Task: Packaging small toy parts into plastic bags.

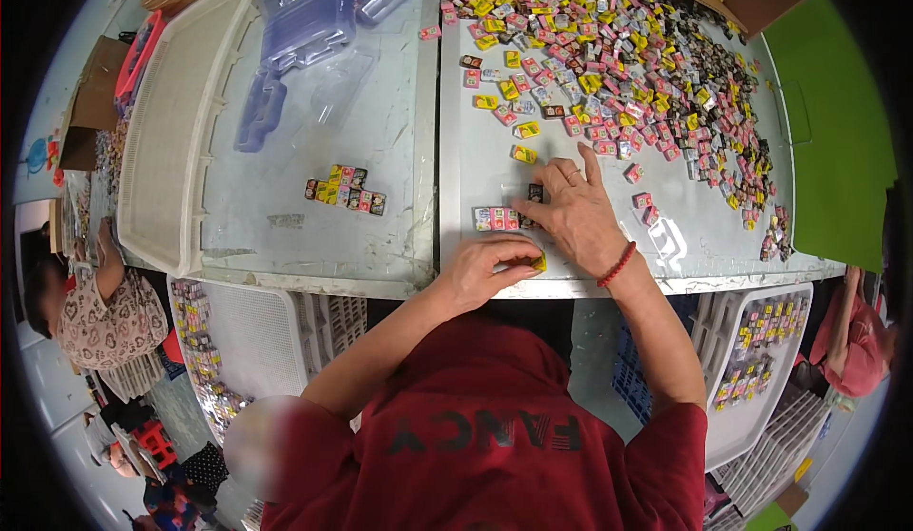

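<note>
Near the front edge of the table, my left hand [485, 272] is closed, its fingertips pinching a small yellow box [542, 263]. My right hand [577, 215], with a red bead bracelet at the wrist, bends its thumb and fingers round a small black box [535, 193]. Its index finger points up and away. Just left of its thumb lies a short row of small pink and white boxes [496, 218], side by side on the table. The palm side of the right hand and some boxes under it are hidden.
A large heap of small boxes [609, 65] covers the table's far side. On the left table lie a group of joined boxes [345, 192] and clear plastic trays [309, 18]. A white crate [166, 141] stands further left; a filled tray [761, 341] sits below right. Other people work at both sides.
</note>
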`<state>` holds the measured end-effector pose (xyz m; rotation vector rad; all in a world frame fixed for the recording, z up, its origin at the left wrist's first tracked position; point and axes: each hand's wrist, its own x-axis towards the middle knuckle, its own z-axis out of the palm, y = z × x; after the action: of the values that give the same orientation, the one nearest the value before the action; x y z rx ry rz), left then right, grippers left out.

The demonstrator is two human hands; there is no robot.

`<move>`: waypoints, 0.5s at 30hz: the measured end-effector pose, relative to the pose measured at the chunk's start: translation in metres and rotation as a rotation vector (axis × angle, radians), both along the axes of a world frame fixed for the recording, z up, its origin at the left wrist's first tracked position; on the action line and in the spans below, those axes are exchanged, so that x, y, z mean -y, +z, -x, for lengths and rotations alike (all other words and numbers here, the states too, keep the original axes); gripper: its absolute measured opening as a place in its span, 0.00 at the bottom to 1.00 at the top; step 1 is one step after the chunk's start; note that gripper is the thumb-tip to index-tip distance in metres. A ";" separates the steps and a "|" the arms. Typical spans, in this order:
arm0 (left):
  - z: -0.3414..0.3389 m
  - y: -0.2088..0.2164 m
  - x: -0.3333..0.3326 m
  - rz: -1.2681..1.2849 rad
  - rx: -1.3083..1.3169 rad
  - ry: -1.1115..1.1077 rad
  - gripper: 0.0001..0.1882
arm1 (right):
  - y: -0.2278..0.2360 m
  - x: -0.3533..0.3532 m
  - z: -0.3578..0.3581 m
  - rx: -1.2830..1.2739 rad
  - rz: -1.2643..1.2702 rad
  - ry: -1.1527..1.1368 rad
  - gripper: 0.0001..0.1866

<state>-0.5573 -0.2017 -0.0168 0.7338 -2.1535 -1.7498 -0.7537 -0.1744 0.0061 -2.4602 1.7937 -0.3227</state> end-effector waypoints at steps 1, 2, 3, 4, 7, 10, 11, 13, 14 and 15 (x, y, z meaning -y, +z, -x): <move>0.000 0.001 0.000 0.012 0.005 -0.006 0.12 | -0.001 -0.001 0.000 -0.001 0.022 0.007 0.16; 0.001 0.002 0.001 0.027 0.008 -0.009 0.12 | -0.004 -0.001 0.002 -0.003 0.024 0.007 0.16; -0.001 0.004 0.001 0.030 0.007 -0.008 0.12 | -0.009 -0.002 0.005 0.046 0.041 -0.034 0.15; -0.005 0.008 0.001 0.039 -0.019 -0.014 0.12 | -0.012 -0.002 0.007 0.095 0.058 -0.074 0.14; -0.010 0.027 0.018 0.135 -0.103 0.109 0.12 | -0.003 0.001 0.012 0.320 0.046 -0.202 0.14; 0.008 0.024 0.047 0.310 -0.087 0.232 0.13 | -0.005 0.002 0.011 0.387 0.082 -0.218 0.15; 0.014 0.013 0.051 0.313 -0.089 0.230 0.13 | -0.010 0.004 0.010 0.413 0.097 -0.217 0.14; 0.021 -0.004 0.054 0.467 -0.063 0.223 0.12 | -0.022 0.003 0.010 0.476 0.073 -0.230 0.14; 0.022 -0.007 0.055 0.465 -0.062 0.221 0.12 | -0.024 0.001 0.008 0.543 0.041 -0.241 0.14; 0.022 -0.011 0.055 0.564 -0.082 0.202 0.12 | -0.025 0.000 0.009 0.543 0.038 -0.244 0.14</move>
<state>-0.5798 -0.2564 -0.0273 0.6775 -2.2595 -0.9793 -0.7622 -0.1740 -0.0187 -1.9058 1.8309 -0.9426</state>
